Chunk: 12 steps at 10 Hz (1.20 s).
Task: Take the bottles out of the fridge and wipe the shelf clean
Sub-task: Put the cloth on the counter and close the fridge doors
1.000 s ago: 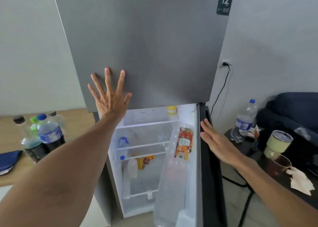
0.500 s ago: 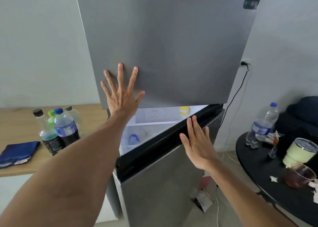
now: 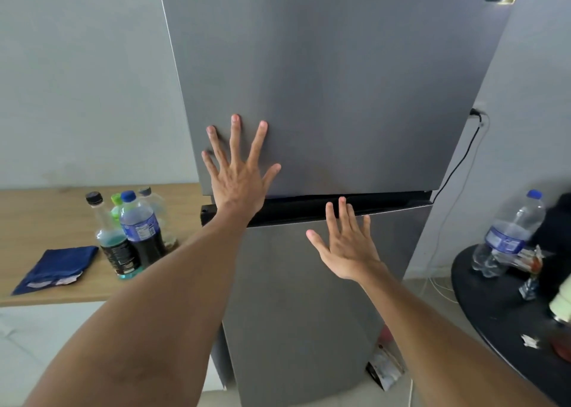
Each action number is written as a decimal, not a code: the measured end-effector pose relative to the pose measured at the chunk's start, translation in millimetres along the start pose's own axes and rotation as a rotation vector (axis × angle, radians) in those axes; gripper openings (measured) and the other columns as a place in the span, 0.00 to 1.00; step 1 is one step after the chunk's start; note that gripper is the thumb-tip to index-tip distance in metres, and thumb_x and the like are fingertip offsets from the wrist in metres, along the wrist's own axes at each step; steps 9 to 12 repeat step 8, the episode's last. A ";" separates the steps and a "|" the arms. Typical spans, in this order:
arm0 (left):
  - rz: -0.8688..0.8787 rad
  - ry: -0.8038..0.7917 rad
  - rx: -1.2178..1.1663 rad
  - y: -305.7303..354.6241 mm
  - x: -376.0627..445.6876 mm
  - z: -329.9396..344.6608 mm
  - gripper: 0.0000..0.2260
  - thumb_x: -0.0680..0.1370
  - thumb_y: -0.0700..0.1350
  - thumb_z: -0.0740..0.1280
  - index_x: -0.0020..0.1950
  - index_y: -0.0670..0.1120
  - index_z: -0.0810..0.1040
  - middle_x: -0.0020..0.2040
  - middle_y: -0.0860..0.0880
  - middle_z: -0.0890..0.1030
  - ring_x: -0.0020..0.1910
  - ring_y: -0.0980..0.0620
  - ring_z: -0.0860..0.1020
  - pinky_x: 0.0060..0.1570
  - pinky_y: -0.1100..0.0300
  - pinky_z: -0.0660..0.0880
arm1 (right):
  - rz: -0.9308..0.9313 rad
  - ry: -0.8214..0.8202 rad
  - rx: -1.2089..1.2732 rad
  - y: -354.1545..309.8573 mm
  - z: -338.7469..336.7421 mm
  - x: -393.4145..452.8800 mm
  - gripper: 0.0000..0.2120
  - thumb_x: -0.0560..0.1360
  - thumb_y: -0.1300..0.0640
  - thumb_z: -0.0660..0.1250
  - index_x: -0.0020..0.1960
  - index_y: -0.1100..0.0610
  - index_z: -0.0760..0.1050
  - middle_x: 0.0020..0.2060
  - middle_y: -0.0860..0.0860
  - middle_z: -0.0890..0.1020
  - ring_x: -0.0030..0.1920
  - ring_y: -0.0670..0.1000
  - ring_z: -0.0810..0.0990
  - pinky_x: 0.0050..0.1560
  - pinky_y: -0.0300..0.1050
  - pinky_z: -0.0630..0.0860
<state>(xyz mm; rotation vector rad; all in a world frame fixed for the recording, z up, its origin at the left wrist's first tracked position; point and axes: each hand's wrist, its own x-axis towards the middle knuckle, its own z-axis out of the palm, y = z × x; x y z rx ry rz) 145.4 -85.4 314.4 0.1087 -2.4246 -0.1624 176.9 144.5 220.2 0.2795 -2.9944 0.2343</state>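
A tall grey fridge (image 3: 340,82) fills the middle of the view, both doors closed. My left hand (image 3: 238,175) lies flat with spread fingers on the upper door near its bottom edge. My right hand (image 3: 346,243) is flat and open against the top of the lower door (image 3: 309,314), fingertips at the black strip between the doors. Several bottles (image 3: 133,230) stand in a cluster on the wooden counter (image 3: 46,215) to the left, one with a blue cap and dark drink in front. A folded blue cloth (image 3: 58,267) lies beside them. The shelves inside are hidden.
A round black table (image 3: 500,314) at the right carries a clear water bottle (image 3: 506,236), wrappers and a cup. A black power cord (image 3: 463,156) runs down the wall right of the fridge. A small packet lies on the floor by the fridge's base.
The lower fridge door swung from wide open to closed under my right hand. My left hand stayed pressed on the upper door. The view shifted left.
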 end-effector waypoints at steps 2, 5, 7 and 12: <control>-0.005 0.009 0.004 -0.2 -2.2 5.6 0.36 0.81 0.69 0.55 0.83 0.63 0.38 0.85 0.47 0.37 0.82 0.31 0.38 0.77 0.29 0.48 | 0.004 -0.079 -0.010 0.6 -1.9 18.2 0.43 0.77 0.27 0.38 0.82 0.52 0.33 0.81 0.53 0.33 0.80 0.53 0.33 0.78 0.64 0.36; -0.062 -0.196 -0.016 -17.9 -87.2 50.6 0.34 0.83 0.66 0.50 0.84 0.59 0.37 0.84 0.45 0.34 0.81 0.32 0.36 0.79 0.34 0.42 | -0.036 -0.103 -0.006 4.8 0.9 20.2 0.45 0.77 0.27 0.43 0.80 0.51 0.29 0.79 0.53 0.29 0.79 0.53 0.28 0.78 0.64 0.37; -0.119 -0.494 0.102 -19.1 -108.6 60.2 0.39 0.79 0.72 0.44 0.81 0.57 0.27 0.83 0.42 0.32 0.80 0.33 0.31 0.78 0.36 0.35 | 0.006 -0.291 0.389 0.4 -48.9 15.3 0.40 0.77 0.29 0.56 0.82 0.47 0.53 0.83 0.48 0.45 0.82 0.51 0.40 0.79 0.54 0.44; -0.091 -0.600 0.132 -23.1 -97.4 54.6 0.40 0.77 0.75 0.41 0.81 0.58 0.27 0.83 0.44 0.30 0.80 0.34 0.30 0.78 0.36 0.34 | -0.155 0.027 0.717 -1.8 -101.9 -17.1 0.18 0.80 0.46 0.66 0.69 0.45 0.77 0.72 0.44 0.75 0.74 0.46 0.71 0.76 0.48 0.63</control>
